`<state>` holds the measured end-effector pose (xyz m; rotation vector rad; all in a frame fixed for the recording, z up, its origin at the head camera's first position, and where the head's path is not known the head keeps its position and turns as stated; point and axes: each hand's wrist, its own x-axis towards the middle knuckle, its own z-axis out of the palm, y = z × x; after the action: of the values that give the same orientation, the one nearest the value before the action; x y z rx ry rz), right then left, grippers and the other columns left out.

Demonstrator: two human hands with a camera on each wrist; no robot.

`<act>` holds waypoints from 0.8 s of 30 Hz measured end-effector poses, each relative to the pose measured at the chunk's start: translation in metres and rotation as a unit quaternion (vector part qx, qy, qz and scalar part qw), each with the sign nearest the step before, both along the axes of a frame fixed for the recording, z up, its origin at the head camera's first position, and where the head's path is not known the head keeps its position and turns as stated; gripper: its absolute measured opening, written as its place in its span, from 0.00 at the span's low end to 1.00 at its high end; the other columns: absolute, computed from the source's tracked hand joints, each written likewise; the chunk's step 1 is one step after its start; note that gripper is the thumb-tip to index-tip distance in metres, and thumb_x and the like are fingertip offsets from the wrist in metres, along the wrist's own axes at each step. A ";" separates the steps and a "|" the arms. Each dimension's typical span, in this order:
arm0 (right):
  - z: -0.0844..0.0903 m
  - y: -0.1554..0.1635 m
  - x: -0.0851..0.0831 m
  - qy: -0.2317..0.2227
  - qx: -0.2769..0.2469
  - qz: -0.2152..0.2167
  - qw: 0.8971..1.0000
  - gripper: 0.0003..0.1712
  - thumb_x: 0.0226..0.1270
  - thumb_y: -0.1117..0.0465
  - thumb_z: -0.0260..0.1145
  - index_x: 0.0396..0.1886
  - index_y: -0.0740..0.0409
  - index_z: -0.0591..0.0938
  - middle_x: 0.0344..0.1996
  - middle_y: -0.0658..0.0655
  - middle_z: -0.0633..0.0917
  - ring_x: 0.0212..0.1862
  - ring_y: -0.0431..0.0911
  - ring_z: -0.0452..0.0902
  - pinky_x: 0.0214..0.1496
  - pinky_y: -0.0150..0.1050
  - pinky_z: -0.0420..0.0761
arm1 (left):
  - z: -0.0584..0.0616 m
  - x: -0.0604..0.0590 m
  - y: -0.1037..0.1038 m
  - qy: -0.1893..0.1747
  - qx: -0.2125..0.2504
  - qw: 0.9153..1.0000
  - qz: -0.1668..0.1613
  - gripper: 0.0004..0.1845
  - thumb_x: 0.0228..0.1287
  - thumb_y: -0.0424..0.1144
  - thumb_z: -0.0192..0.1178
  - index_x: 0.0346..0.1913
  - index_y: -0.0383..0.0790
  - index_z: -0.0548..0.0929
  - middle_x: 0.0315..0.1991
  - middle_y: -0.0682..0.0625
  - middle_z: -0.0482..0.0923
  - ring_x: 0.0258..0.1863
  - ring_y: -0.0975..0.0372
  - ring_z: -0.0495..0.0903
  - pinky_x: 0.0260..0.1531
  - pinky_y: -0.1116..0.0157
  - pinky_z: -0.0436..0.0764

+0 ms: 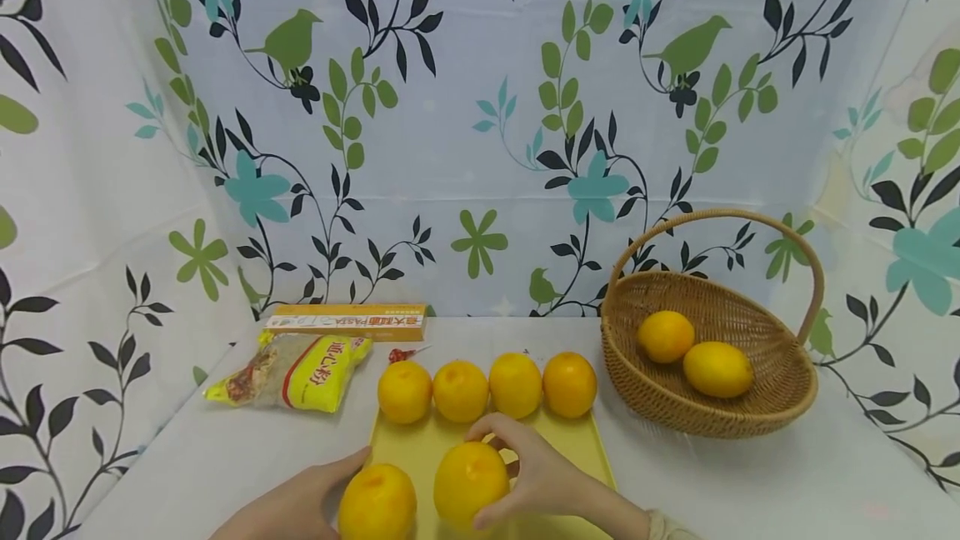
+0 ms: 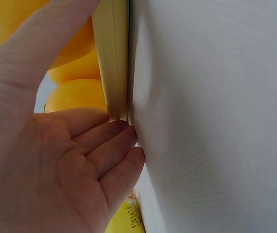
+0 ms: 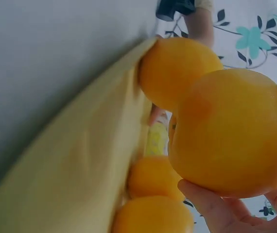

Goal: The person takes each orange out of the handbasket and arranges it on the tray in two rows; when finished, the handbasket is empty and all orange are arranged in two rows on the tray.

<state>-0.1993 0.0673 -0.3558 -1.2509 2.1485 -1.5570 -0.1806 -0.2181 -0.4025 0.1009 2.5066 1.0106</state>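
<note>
My right hand grips an orange between thumb and fingers, over the front half of a yellow tray. In the right wrist view this orange appears off the tray's surface. Another orange sits at the tray's front left. Beside it is my left hand; in the left wrist view the hand's fingers are fairly straight, their tips at the tray's outer side. Several oranges stand in a row along the tray's back.
Back right, a handled wicker basket holds an orange and a yellow, lemon-like fruit. Back left lie a yellow food bag and a long pasta box. A small red item lies behind the tray. Patterned cloth hangs behind.
</note>
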 end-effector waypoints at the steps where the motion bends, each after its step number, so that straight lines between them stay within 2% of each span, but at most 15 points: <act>1: -0.006 -0.002 -0.002 -0.007 -0.006 0.006 1.000 0.32 0.34 0.60 0.68 0.43 0.53 0.64 0.40 0.50 0.68 0.37 0.46 0.65 0.29 0.34 0.75 | 0.000 0.000 0.000 0.001 -0.002 1.000 -0.002 0.47 0.21 0.59 0.62 0.55 0.59 0.55 0.48 0.54 0.63 0.42 0.51 0.64 0.28 0.43 0.63; 5: -0.028 -0.006 -0.009 -0.032 -0.016 0.023 0.999 0.31 0.34 0.59 0.68 0.43 0.52 0.64 0.40 0.49 0.68 0.37 0.46 0.65 0.29 0.34 0.75 | 0.000 -0.001 -0.002 0.007 -0.011 1.000 -0.012 0.47 0.22 0.60 0.61 0.55 0.58 0.56 0.49 0.52 0.62 0.44 0.50 0.62 0.30 0.42 0.61; 9: -0.040 -0.009 -0.010 -0.065 0.002 0.028 0.998 0.31 0.35 0.58 0.67 0.43 0.50 0.65 0.42 0.48 0.68 0.41 0.47 0.63 0.33 0.34 0.73 | -0.002 -0.003 -0.003 0.013 -0.005 1.000 -0.020 0.46 0.21 0.59 0.62 0.54 0.63 0.55 0.49 0.55 0.62 0.45 0.50 0.61 0.31 0.42 0.61; 13: -0.042 -0.006 -0.012 -0.038 0.044 0.032 0.998 0.32 0.36 0.55 0.67 0.45 0.49 0.65 0.43 0.45 0.67 0.43 0.44 0.62 0.35 0.33 0.71 | -0.003 -0.003 -0.003 0.019 -0.007 0.999 -0.025 0.47 0.20 0.59 0.62 0.54 0.63 0.56 0.49 0.56 0.62 0.45 0.51 0.61 0.33 0.41 0.59; 17: -0.041 -0.001 -0.016 -0.010 0.072 0.067 0.995 0.34 0.37 0.55 0.66 0.48 0.49 0.62 0.45 0.45 0.65 0.42 0.43 0.62 0.34 0.31 0.72 | -0.005 -0.004 -0.004 0.020 0.003 1.000 -0.023 0.47 0.20 0.58 0.63 0.54 0.63 0.56 0.49 0.57 0.62 0.46 0.51 0.61 0.33 0.41 0.58; 20: -0.042 -0.001 -0.016 -0.031 0.064 0.088 0.994 0.36 0.37 0.57 0.66 0.49 0.50 0.60 0.46 0.46 0.64 0.44 0.44 0.61 0.34 0.31 0.73 | -0.006 -0.005 -0.005 0.019 0.015 0.999 -0.023 0.46 0.20 0.57 0.64 0.54 0.63 0.56 0.48 0.57 0.63 0.46 0.51 0.61 0.33 0.41 0.59; 24: -0.044 -0.005 -0.014 -0.068 0.055 0.082 0.993 0.37 0.39 0.58 0.65 0.51 0.51 0.59 0.47 0.46 0.63 0.45 0.43 0.60 0.36 0.30 0.72 | -0.008 -0.007 -0.008 0.026 0.026 0.998 -0.041 0.47 0.21 0.56 0.64 0.54 0.63 0.55 0.49 0.58 0.62 0.46 0.52 0.61 0.34 0.41 0.58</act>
<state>-0.2133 0.0624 -0.3996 -1.2153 1.9636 -1.3965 -0.1877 -0.2263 -0.4105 0.2473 2.5017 1.0523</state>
